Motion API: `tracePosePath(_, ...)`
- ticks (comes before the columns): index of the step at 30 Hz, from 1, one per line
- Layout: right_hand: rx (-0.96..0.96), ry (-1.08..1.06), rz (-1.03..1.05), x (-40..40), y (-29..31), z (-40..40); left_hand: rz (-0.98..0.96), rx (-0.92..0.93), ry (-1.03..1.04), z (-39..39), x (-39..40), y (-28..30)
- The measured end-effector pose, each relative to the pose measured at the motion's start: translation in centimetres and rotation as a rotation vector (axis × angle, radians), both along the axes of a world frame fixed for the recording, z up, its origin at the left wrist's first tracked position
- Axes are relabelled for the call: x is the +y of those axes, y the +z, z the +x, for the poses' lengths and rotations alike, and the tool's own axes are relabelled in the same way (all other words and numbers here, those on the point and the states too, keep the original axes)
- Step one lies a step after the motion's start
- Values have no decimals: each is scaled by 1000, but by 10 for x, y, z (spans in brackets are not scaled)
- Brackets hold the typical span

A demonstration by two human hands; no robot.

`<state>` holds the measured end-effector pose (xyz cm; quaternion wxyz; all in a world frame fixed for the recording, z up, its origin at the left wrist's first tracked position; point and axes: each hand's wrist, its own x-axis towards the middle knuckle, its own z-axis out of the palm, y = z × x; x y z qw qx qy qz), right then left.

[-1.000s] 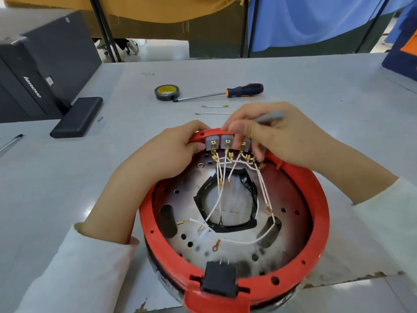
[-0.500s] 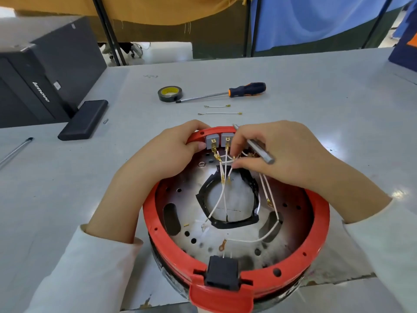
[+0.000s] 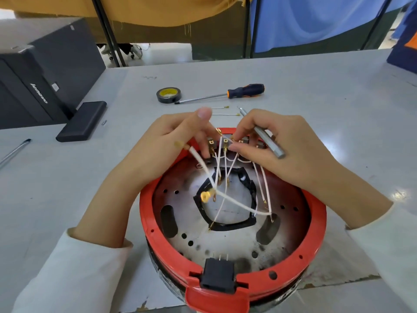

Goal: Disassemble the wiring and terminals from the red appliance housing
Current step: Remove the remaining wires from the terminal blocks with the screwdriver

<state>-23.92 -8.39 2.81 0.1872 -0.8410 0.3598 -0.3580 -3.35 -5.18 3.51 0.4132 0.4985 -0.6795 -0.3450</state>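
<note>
Since a second ago the left hand (image 3: pixel 171 143) has left the housing (image 3: pixel 313 224) rim at the tabletop's near edge, pinching a freed wire (image 3: pixel 203 164); the right hand (image 3: pixel 273 143), gripping a tool (image 3: pixel 268 143), pinches another at the switches (image 3: pixel 225 143), so disconnection advances.

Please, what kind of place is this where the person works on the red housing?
Probably a workshop or training bench rather than a home. A wide grey worktable carries a screwdriver and a roll of black tape, a black computer case stands at the left, and cloth sheets hang on frames behind it.
</note>
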Motion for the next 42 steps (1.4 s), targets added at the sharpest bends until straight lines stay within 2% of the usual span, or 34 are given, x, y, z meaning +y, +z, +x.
tracePosePath(3,23,0,-22,1,1,1,44,-68,-34,-2,-2,-1)
tracePosePath(6,40,0,-43,2,2,2,62,-44,-52,-2,-4,-2)
tracePosePath(10,-101,-13,66,2,5,3,41,110,-19,2,-6,-2)
tracePosePath(14,-293,-29,198,1,7,5,-35,397,136,7,-11,-2)
tracePosePath(17,-312,31,287,1,6,4,-83,421,192,8,-14,-3)
tracePosePath(23,-319,115,283,2,5,3,-89,520,278,17,-18,-6)
tracePosePath(29,-317,151,369,2,7,2,-18,547,272,19,-20,-8)
tracePosePath(33,-302,249,581,5,18,-4,152,522,139,18,-18,-7)
tracePosePath(36,-363,341,705,8,36,-11,197,435,97,19,-18,-9)
tracePosePath(42,-369,234,621,4,43,-17,149,476,101,19,-19,-9)
